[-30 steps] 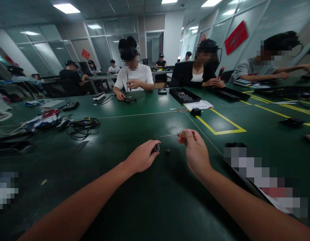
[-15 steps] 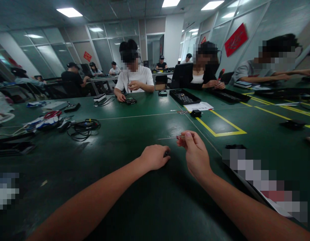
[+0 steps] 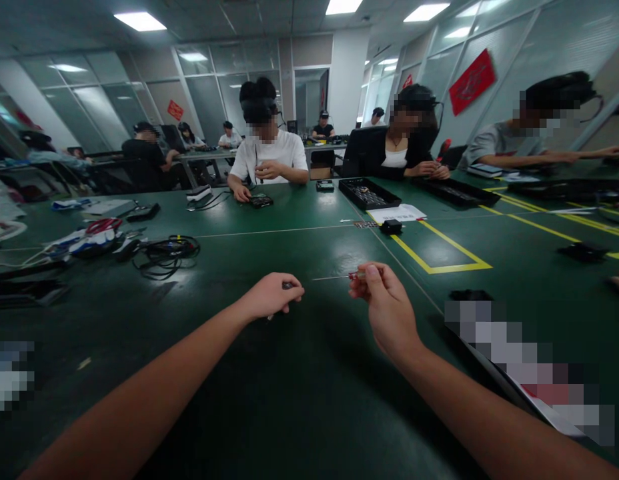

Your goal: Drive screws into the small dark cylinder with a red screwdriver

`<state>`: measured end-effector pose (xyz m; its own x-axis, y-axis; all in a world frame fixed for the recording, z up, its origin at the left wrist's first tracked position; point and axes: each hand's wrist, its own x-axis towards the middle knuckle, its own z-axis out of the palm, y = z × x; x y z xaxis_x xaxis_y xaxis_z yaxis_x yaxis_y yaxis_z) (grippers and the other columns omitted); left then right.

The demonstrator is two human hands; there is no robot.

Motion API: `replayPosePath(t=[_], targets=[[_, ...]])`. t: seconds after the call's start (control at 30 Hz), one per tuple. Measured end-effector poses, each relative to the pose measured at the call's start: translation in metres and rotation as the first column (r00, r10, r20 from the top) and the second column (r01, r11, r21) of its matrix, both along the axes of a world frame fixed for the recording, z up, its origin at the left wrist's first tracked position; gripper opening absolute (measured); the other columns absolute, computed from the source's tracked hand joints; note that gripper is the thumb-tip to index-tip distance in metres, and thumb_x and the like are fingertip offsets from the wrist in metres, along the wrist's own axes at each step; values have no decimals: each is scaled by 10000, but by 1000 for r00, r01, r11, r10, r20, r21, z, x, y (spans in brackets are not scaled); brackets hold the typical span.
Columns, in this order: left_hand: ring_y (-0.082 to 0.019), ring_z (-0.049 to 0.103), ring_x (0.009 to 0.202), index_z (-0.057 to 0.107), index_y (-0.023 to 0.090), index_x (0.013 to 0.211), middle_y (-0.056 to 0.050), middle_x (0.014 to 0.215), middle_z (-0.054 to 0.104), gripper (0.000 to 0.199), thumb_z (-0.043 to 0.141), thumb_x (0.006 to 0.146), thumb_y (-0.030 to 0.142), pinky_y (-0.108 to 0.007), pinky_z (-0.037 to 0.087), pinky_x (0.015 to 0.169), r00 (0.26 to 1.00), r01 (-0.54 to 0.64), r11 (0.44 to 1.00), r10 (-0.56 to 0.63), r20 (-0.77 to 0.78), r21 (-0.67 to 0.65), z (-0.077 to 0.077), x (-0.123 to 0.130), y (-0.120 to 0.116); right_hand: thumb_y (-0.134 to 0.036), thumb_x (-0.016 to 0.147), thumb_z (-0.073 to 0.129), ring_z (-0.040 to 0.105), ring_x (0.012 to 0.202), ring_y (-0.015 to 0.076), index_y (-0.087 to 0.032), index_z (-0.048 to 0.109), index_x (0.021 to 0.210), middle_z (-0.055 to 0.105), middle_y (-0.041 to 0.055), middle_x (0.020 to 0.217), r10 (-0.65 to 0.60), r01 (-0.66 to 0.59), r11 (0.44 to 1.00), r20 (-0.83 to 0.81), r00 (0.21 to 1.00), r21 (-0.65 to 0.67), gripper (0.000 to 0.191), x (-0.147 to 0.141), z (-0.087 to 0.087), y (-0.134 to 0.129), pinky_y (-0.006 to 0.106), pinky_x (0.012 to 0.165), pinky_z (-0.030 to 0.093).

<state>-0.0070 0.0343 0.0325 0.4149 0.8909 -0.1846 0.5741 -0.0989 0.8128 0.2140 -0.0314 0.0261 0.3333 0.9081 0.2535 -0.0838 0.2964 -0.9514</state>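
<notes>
My right hand (image 3: 389,303) is closed around the handle of a thin screwdriver (image 3: 334,277). Its slim metal shaft points left, toward my other hand, and the handle looks clear and reddish where it shows between the fingers. My left hand (image 3: 274,293) is curled over a small dark object (image 3: 288,285), mostly covered by the fingers; its kind cannot be made out. A small pale bit sticks out beneath that palm. The screwdriver tip and my left fingers are a short gap apart, both over the green table (image 3: 289,400).
Black cables (image 3: 168,255) lie coiled at left, beside gloves and tools. A small black block (image 3: 391,227) sits by yellow tape (image 3: 457,269). Black trays (image 3: 369,193) hold parts farther back. A dark tray with papers (image 3: 519,373) is at right. Several people work across the table.
My left hand has moved left and slightly away from me with the small dark object, widening the gap to the screwdriver. My right hand and the screwdriver have shifted slightly left.
</notes>
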Motion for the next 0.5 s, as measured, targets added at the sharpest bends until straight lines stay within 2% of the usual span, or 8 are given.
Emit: replayPosePath(t=[0.1,0.17,0.23,0.37,0.5], targets=[[-90,550,553,698,155,942,-60,901,698,227,683,871,370,-206,403,486,946,-200,970,228,230,-140,5,-32,5,-537,943,602,623,718,172,-246,649,951,679,9,837,20,-21,1000,-8,1000,-7,295,1,-2,1,332,673,521],[-80,529,549,687,144,947,-45,869,664,185,697,867,310,-199,421,497,852,-313,909,397,342,-276,9,-57,8,-533,940,608,625,722,171,-246,651,951,681,8,836,34,-34,999,-9,999,-19,291,0,-3,1,332,676,519],[-90,532,553,684,134,944,-37,822,633,131,677,879,248,-215,462,510,740,-399,845,525,419,-355,15,-82,9,-531,934,614,622,715,169,-243,651,941,679,7,823,43,-43,999,-11,999,-26,291,-2,-3,0,329,671,514],[-93,505,535,676,136,995,-8,753,585,120,601,936,207,-240,502,518,547,-517,738,675,496,-434,28,-133,9,-536,920,622,615,691,167,-237,650,930,677,8,804,57,-57,998,-7,998,-36,301,-4,-3,-1,329,654,506],[-88,526,573,658,116,1042,9,732,552,216,458,1001,188,-228,511,576,420,-608,663,736,532,-437,38,-177,3,-557,910,622,616,695,171,-234,650,938,679,12,815,58,-57,997,4,998,-49,326,-4,-3,-1,333,653,506]])
